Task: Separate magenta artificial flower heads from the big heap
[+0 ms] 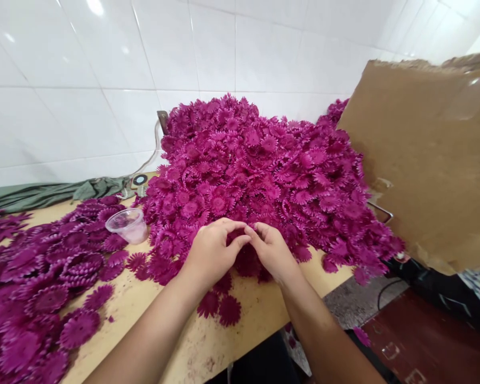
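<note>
My left hand (214,248) and my right hand (271,248) meet fingertip to fingertip at the front of a big heap of magenta artificial flower heads (232,170). Thumbs and forefingers are pinched closely together on both hands. Whatever is between the fingertips is too small or too hidden to make out, with magenta petals showing just beneath and behind. Below the hands, loose flower heads (229,310) lie on the pale wooden table (208,349). Left of the heap stands a clear plastic cup (128,225) with a whitish content low inside it.
More flower heads, some stacked, form a pile (36,298) at the left. Dark green cloth (64,193) lies along the white tiled wall (104,69). A large cardboard sheet (432,160) leans at the right. Beyond the table's right edge is a dark red surface (412,330).
</note>
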### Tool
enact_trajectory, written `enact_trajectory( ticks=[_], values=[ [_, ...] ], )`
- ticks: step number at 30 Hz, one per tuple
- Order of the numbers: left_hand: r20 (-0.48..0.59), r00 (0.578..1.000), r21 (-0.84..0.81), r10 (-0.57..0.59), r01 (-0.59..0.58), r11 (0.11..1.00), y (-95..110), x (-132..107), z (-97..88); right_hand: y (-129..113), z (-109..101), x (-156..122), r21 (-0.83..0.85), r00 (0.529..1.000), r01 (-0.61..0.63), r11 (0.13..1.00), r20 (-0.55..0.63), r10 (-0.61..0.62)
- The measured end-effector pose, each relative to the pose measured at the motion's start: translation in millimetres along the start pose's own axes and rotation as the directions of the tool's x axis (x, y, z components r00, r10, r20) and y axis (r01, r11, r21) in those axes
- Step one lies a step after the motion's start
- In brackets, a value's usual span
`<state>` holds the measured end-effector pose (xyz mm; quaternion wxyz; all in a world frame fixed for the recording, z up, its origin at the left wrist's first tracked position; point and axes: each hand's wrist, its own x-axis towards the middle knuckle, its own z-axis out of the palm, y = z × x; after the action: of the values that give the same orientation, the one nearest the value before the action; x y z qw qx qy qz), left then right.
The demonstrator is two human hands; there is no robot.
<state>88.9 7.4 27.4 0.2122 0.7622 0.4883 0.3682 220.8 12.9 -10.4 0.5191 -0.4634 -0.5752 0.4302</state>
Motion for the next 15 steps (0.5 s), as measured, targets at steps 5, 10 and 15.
enact_trajectory(
  ticks=[5,10,15],
  values=[
    [0.054,0.985,-0.163,-0.165,0.172,0.971,-0.7,2.4,8.5,-0.2,-0.5,-0.1,-0.006,1.000,-0.017,1.000,0.011,0.017],
    [-0.112,0.947,-0.375,-0.302,0.241,0.895,-8.9,16.5,6.5,-7.3,2.8,-6.0,0.064,1.000,0.001,0.998,0.030,-0.003],
    [-0.394,0.805,-0.551,-0.444,0.180,0.814,-28.9,35.1,-16.6,-11.7,-4.5,-14.6,0.121,0.998,-0.048,0.991,0.050,0.042]
  ],
)
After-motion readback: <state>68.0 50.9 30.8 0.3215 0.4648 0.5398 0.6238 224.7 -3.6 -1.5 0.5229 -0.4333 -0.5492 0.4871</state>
